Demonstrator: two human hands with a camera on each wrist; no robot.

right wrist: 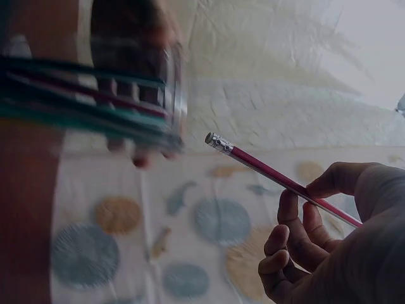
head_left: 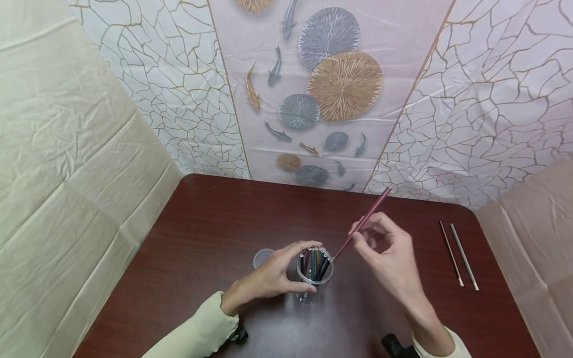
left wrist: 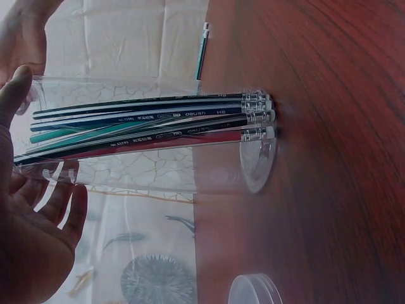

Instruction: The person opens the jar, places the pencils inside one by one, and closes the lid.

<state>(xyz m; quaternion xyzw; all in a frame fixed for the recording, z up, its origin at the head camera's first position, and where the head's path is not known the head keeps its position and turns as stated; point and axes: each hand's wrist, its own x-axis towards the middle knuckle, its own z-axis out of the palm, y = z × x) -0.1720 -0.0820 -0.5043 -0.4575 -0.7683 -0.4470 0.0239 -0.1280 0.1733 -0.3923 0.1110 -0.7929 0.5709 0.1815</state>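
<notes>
My left hand [head_left: 273,272] grips a clear plastic cylinder [head_left: 329,277] near its open top, thumb on one side and fingers on the other. Several dark, green and red pencils [left wrist: 183,116] stand inside it, eraser ends at the bottom in the left wrist view. With thumb and fingertips my right hand [head_left: 396,256] pinches a dark red pencil [head_left: 370,213], held slanted to the right of the cylinder. Its eraser end [right wrist: 218,142] points at the cylinder's mouth; the right wrist view shows a gap between them.
A round clear lid [head_left: 261,258] lies on the table behind my left hand. Two pencils [head_left: 464,256] lie side by side at the table's right. Patterned cloth [head_left: 313,149] hangs behind the dark red-brown table [head_left: 201,223], with plain cloth at both sides.
</notes>
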